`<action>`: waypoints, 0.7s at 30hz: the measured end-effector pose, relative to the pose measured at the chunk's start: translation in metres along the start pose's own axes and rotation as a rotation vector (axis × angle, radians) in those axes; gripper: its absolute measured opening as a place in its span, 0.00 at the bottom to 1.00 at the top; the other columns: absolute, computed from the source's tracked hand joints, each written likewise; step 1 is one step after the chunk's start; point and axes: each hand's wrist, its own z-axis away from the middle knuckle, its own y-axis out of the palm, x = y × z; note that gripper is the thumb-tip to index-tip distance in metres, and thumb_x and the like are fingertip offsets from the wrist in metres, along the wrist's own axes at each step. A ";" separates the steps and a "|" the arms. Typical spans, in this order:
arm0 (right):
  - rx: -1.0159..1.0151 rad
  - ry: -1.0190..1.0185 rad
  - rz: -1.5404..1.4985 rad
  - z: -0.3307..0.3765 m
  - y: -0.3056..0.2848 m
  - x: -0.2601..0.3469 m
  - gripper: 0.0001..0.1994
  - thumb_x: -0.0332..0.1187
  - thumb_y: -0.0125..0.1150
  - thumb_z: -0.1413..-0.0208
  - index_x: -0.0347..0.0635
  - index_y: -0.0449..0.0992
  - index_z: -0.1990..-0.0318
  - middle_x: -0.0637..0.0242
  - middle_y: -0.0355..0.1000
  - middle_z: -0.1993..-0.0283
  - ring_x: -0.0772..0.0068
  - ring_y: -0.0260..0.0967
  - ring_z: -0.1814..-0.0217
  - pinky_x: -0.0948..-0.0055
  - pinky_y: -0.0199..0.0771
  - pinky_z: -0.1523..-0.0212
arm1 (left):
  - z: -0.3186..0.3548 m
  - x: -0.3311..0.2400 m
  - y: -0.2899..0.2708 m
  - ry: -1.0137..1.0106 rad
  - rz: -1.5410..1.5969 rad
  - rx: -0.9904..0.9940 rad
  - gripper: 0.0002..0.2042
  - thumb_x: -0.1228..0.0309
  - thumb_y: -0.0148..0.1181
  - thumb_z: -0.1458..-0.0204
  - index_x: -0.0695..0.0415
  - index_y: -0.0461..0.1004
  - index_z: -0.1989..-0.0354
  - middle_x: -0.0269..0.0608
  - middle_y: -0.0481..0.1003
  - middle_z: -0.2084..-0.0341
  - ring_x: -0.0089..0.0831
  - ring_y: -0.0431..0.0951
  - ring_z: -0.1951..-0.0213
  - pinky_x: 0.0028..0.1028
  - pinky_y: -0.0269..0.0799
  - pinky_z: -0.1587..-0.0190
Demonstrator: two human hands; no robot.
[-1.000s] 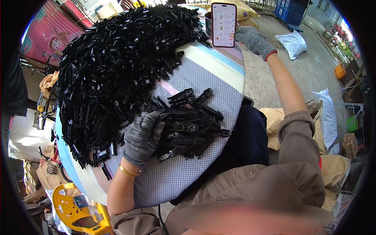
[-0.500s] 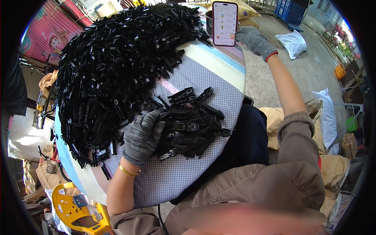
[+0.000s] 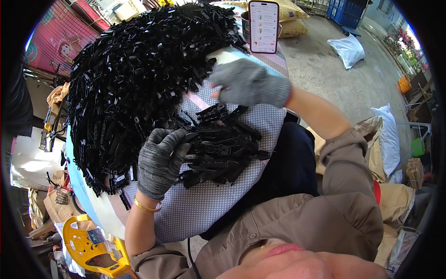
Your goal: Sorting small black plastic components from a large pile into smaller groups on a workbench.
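My left hand (image 3: 160, 162), in a dark grey knitted glove, is at the left edge of a small heap of black plastic parts (image 3: 223, 149). Its fingers are curled, and whatever they may hold is hidden. Above the patterned tablecloth, between the small heap and the phone, is my right hand (image 3: 251, 83) in a lighter grey glove. Motion smears its fingers, so its grip cannot be read. A far larger mound of similar black parts (image 3: 134, 79) covers the table's left and far side, reaching close to my left hand.
A phone (image 3: 263, 28) with a lit screen stands upright at the table's far edge, against a dark container (image 3: 245, 23). A yellow plastic chair (image 3: 76, 237) is at the lower left. White sacks (image 3: 347, 51) and brown paper bags (image 3: 395, 200) lie to the right.
My right hand has left the phone's side and swung left and nearer, over the tablecloth. My left hand has shifted slightly left, its fingers more bent at the small heap.
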 end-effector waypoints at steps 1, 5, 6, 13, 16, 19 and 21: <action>0.029 -0.059 0.013 -0.012 0.003 0.009 0.15 0.43 0.54 0.48 0.38 0.75 0.69 0.63 0.70 0.76 0.68 0.69 0.74 0.68 0.72 0.73 | 0.000 -0.002 -0.003 -0.013 0.020 0.041 0.11 0.72 0.62 0.55 0.59 0.77 0.62 0.44 0.73 0.74 0.36 0.76 0.72 0.27 0.72 0.69; 0.290 -0.025 0.108 -0.053 0.006 0.046 0.20 0.47 0.53 0.49 0.39 0.75 0.61 0.57 0.73 0.66 0.62 0.72 0.63 0.63 0.75 0.65 | 0.014 0.005 -0.009 -0.025 -0.032 0.076 0.11 0.74 0.59 0.54 0.60 0.75 0.61 0.45 0.73 0.74 0.36 0.74 0.74 0.28 0.70 0.70; 0.299 -0.052 0.130 -0.061 0.012 0.048 0.20 0.48 0.52 0.49 0.39 0.75 0.61 0.57 0.73 0.66 0.61 0.72 0.62 0.62 0.75 0.64 | 0.019 0.007 -0.011 -0.084 0.035 0.089 0.11 0.74 0.58 0.53 0.60 0.75 0.60 0.45 0.73 0.74 0.36 0.73 0.75 0.28 0.69 0.70; 0.282 -0.139 0.056 -0.082 0.045 0.037 0.16 0.44 0.53 0.51 0.41 0.76 0.64 0.58 0.74 0.68 0.56 0.72 0.63 0.61 0.73 0.61 | 0.053 0.015 -0.015 -0.272 0.026 0.194 0.11 0.72 0.58 0.53 0.60 0.75 0.60 0.48 0.74 0.72 0.40 0.74 0.71 0.31 0.69 0.64; 0.217 -0.148 -0.069 -0.082 0.053 0.030 0.15 0.43 0.54 0.52 0.41 0.77 0.66 0.58 0.74 0.69 0.55 0.72 0.63 0.63 0.72 0.61 | 0.059 0.019 -0.017 -0.248 0.062 0.179 0.12 0.69 0.58 0.51 0.60 0.75 0.59 0.48 0.74 0.72 0.41 0.75 0.69 0.31 0.70 0.64; 0.190 -0.043 -0.177 -0.078 0.052 0.024 0.12 0.40 0.57 0.51 0.40 0.77 0.67 0.58 0.74 0.69 0.57 0.72 0.63 0.65 0.72 0.60 | 0.050 0.016 -0.026 -0.295 0.160 0.252 0.12 0.67 0.56 0.48 0.59 0.75 0.58 0.47 0.74 0.71 0.40 0.74 0.67 0.32 0.69 0.63; 0.134 -0.033 -0.205 -0.075 0.054 0.020 0.12 0.40 0.59 0.51 0.40 0.77 0.67 0.58 0.74 0.69 0.60 0.72 0.64 0.66 0.72 0.61 | 0.043 0.022 -0.033 -0.233 0.063 0.352 0.13 0.65 0.55 0.48 0.59 0.75 0.58 0.47 0.74 0.71 0.39 0.74 0.67 0.33 0.69 0.63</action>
